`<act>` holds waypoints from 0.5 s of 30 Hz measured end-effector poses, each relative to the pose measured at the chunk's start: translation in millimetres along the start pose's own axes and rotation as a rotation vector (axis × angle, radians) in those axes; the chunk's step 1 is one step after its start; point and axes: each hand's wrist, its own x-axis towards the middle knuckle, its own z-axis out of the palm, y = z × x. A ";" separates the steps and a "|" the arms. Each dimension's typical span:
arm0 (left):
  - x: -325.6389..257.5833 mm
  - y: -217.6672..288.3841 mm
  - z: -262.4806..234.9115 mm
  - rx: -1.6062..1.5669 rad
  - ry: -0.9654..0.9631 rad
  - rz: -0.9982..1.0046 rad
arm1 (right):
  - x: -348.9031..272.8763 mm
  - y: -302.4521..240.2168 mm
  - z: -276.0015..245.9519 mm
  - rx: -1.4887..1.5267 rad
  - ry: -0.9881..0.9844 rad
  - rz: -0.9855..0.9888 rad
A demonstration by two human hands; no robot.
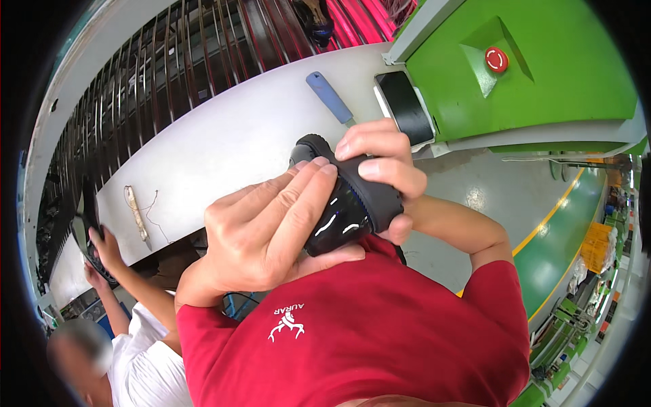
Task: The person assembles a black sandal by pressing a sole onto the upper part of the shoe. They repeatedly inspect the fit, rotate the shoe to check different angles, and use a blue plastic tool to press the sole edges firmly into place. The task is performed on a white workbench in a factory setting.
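Observation:
Both my hands hold a black shoe (346, 203) close in front of my red shirt. My left hand (271, 230) wraps around its glossy dark side, fingers laid across it. My right hand (380, 163) grips its ribbed black top edge from above, thumb underneath. Most of the shoe is hidden by my fingers.
A white conveyor table (230, 142) runs behind, with a blue-handled tool (329, 96) and a small cord-tied stick (135, 211) on it. A green machine (542, 68) with a red button (496, 60) stands at right. Another person in white (135, 353) works at lower left, hand on a black piece (91, 234).

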 end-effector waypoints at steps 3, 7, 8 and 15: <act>-2.6 0.9 1.8 0.005 -0.012 0.046 | -4.8 -7.4 5.1 -0.014 0.055 -0.034; -3.7 0.4 -1.5 0.024 -0.023 0.056 | 0.2 -7.6 0.3 -0.035 -0.011 -0.053; -3.6 -0.1 -2.8 0.034 -0.023 0.055 | 3.8 -5.4 -0.6 -0.024 -0.027 -0.056; 23.8 -42.7 -10.1 -0.066 -0.078 -0.216 | 58.0 25.2 -23.7 -0.140 -0.229 0.198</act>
